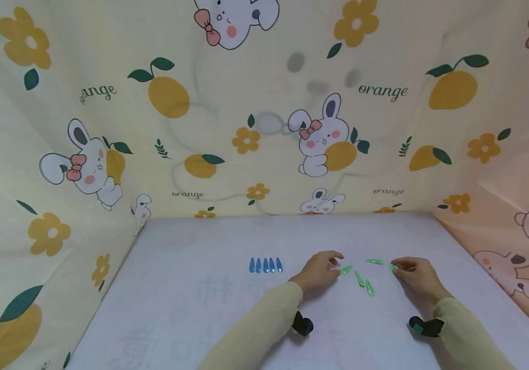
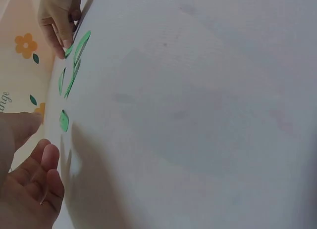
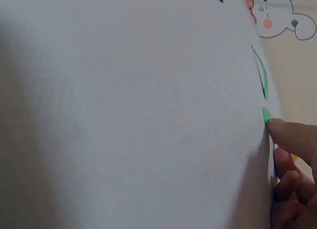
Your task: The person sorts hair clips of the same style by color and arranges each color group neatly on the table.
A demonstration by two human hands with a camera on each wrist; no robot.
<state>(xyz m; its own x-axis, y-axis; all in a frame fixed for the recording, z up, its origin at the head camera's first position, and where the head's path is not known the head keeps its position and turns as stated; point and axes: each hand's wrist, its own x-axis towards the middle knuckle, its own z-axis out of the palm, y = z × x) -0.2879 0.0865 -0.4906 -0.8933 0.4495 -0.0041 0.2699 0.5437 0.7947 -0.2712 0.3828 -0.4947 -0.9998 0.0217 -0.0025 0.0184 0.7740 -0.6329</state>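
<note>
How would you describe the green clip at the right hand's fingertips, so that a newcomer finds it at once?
On the white table, look to the right of the row of blue clips, where green clips lie scattered. The rightmost green clip is the one; unlike its green neighbours, it is touched by the right hand.

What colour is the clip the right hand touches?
The clip is green; the right wrist view shows it best.

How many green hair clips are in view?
5: one green clip beside the left hand, two clips close together between the hands, one farther back, one pinched by the right hand. The hands could hide more.
</note>
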